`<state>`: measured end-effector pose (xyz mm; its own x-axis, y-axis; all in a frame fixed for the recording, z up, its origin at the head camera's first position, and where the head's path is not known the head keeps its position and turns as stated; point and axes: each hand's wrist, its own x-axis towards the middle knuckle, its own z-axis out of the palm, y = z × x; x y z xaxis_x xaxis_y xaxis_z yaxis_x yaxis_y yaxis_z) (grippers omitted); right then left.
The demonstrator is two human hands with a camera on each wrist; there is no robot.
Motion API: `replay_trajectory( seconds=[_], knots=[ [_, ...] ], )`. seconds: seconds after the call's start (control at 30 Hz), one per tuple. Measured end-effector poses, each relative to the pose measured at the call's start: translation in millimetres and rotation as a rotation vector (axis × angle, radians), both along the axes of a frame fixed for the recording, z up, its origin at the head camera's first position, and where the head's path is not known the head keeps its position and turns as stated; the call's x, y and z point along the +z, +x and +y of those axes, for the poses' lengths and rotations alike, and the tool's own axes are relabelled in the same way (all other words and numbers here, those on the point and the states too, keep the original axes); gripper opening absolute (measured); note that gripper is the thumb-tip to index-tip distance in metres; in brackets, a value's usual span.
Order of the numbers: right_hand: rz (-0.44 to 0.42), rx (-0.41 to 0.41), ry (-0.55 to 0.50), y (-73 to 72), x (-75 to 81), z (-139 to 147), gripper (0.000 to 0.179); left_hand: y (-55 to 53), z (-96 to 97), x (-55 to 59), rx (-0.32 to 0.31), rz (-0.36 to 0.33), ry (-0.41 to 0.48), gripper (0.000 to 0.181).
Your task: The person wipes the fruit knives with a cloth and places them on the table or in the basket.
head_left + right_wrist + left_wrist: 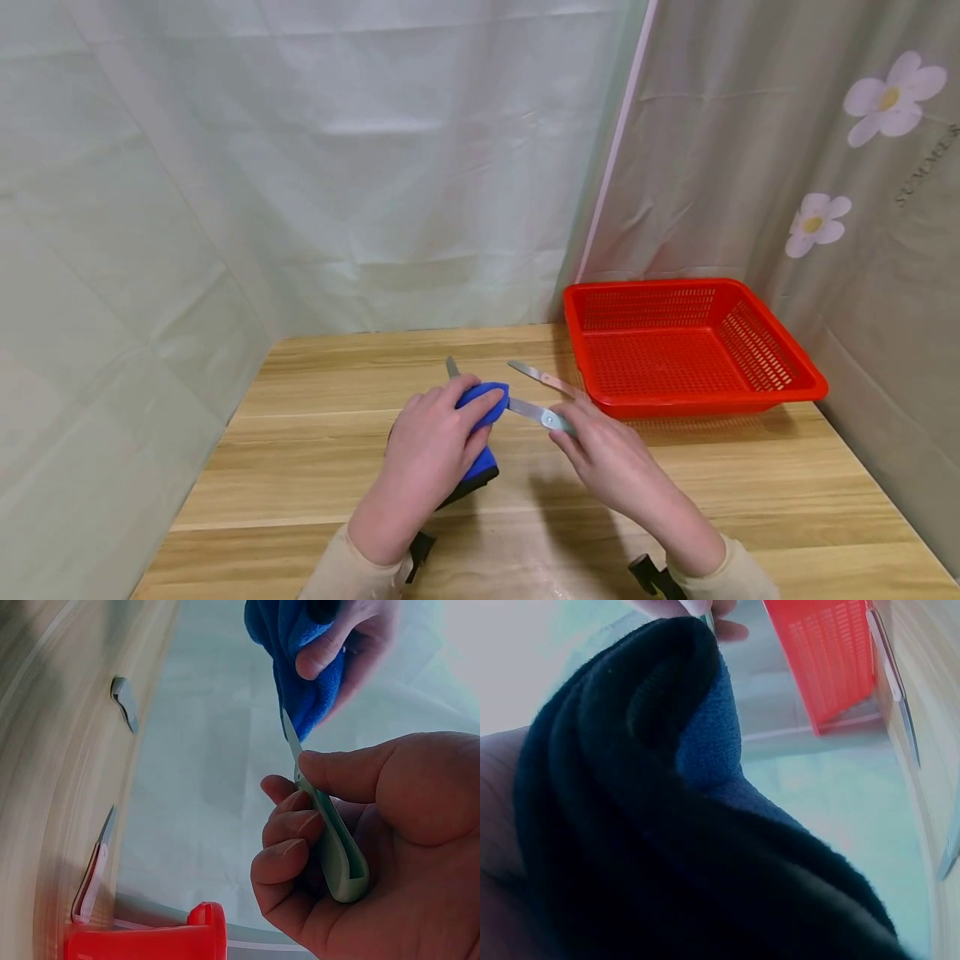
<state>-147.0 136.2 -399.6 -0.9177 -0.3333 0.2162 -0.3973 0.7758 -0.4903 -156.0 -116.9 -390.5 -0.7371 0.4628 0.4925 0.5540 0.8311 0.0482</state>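
Note:
In the head view my left hand [431, 437] grips a blue cloth [480, 462] with a black edge, folded around the blade end of a folding knife [558, 422]. That knife is unfolded and has a pale green handle; the cloth hides its blade tip. My right hand [606, 450] holds the handle, fingers curled around it and thumb near the pivot, as the right wrist view shows. Just beyond the right hand lies a second, pink-handled folding knife [551, 381], blade out. A grey blade [452, 367] shows past my left hand, which hides the rest.
A red perforated plastic basket [693, 404] stands at the back right of the wooden table [300, 467], close to the pink-handled knife. Pale curtains [420, 167] hang behind the table and at both sides.

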Motion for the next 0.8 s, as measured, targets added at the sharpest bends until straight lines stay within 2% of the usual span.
replay_trajectory(
  seconds=[0.4,0.6,0.7,0.8],
  knots=[
    [0.017,0.009,-0.013,0.3,-1.6,3.3,0.016,-5.6,-10.5,1.5,0.052,-0.036,0.019,0.044],
    [0.053,0.017,-0.019,-0.3,-3.1,3.9,0.019,-4.0,-11.6,2.5,0.084,-0.009,0.06,0.043],
    [0.055,0.017,-0.018,-1.2,-2.8,3.4,0.018,-2.0,-7.8,3.0,0.064,0.02,0.07,0.044],
    [0.044,0.016,-0.017,-1.8,-2.3,3.0,0.015,0.0,-1.3,2.4,0.012,0.052,0.057,0.044]
  ],
)
